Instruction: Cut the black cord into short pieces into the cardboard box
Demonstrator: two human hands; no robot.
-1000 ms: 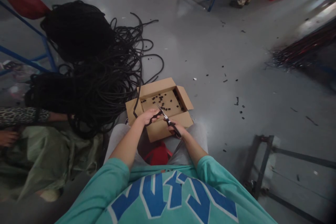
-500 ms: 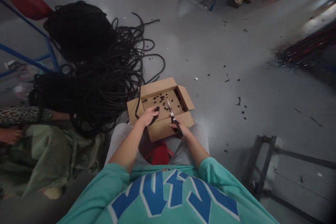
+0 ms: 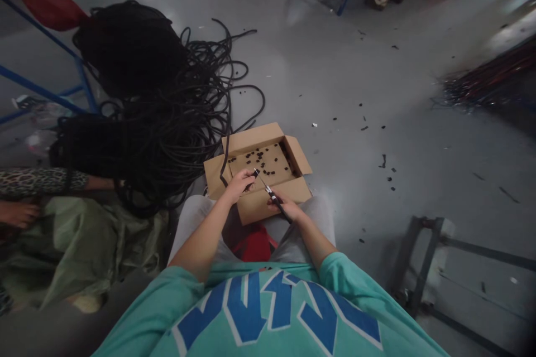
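Between my knees stands an open cardboard box [image 3: 256, 213], with several small black cut pieces [image 3: 259, 155] scattered over its inside. My left hand [image 3: 240, 184] is closed around the end of a black cord [image 3: 226, 155], which runs up from the hand to the heap on the floor. In my right hand [image 3: 285, 204] are scissors [image 3: 272, 195] with black handles, their blades pointing up and left. The blade tips are at the cord's end, just beside my left fingers. Whether the blades touch the cord I cannot tell.
A large heap of black cord [image 3: 167, 122] lies at the left. Beside it another person's hand [image 3: 19, 215] rests near green cloth [image 3: 79, 234]. A metal frame [image 3: 427, 256] stands at the right, and a bundle of dark strands [image 3: 486, 83] lies beyond it.
The scissors have swung left, bringing their tips from over the box to the cord end in my left hand. Their blades look closer together now.
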